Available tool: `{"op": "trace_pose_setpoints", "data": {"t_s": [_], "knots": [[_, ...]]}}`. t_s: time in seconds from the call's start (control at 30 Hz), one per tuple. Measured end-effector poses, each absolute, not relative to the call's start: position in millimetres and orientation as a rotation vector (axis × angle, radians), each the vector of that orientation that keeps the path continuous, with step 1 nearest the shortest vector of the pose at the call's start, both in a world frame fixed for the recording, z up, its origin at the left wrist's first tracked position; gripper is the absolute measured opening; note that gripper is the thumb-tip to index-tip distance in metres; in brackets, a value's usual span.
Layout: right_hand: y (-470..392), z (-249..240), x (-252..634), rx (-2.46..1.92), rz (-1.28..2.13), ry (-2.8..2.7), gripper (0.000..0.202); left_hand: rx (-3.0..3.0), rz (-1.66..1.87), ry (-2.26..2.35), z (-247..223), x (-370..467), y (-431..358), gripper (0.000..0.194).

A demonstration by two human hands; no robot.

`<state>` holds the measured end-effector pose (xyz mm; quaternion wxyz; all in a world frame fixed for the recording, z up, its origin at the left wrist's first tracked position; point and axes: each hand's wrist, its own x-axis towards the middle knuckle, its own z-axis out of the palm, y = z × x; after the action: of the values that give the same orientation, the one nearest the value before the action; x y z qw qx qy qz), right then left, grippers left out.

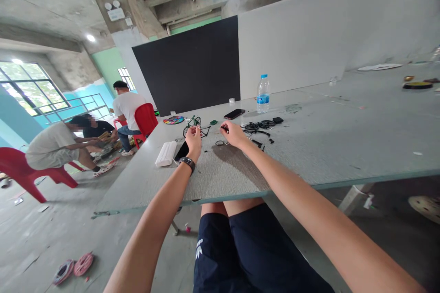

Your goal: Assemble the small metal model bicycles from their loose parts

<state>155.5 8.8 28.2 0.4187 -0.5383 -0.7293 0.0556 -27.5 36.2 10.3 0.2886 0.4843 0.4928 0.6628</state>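
Note:
My left hand point(193, 141), with a dark watch on its wrist, is closed in a pinch. From its fingertips a thin black model bicycle frame point(206, 131) sticks out to the right. Just behind it stands a small green model bicycle point(187, 129), partly hidden by the fingers. My right hand point(234, 134) is pinched too, a little way to the right, with a small dark piece point(224, 128) at its fingertips, too small to name. Below it lies a small ring point(219, 143). Black model wheels point(252, 126) and other loose black parts rest beyond the right hand.
On the table point(330, 146) are a white power bank point(166, 154), a dark phone point(182, 150) by my left wrist, another phone point(234, 113), a water bottle point(263, 94) and a colourful disc point(173, 120). People point(129, 105) sit on red chairs at the left.

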Motion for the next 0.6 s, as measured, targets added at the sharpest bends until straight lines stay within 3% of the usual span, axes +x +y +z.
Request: {"op": "trace_pose_setpoints", "data": {"t_s": [0.33,0.47,0.6], "knots": [[5.8,24.5,153.2,-1.517,0.085,-2.311,0.02,1.299,1.774,1.305,10.7,-26.7,36.8,0.023],[4.7,21.5,150.1,-1.535,0.07,-2.319,0.014,1.307,1.767,1.313,12.1,-26.2,34.9,0.024],[1.2,25.8,149.4,-1.51,0.017,-2.263,0.02,1.298,1.765,1.3,12.2,-25.5,33.5,0.022]]}}
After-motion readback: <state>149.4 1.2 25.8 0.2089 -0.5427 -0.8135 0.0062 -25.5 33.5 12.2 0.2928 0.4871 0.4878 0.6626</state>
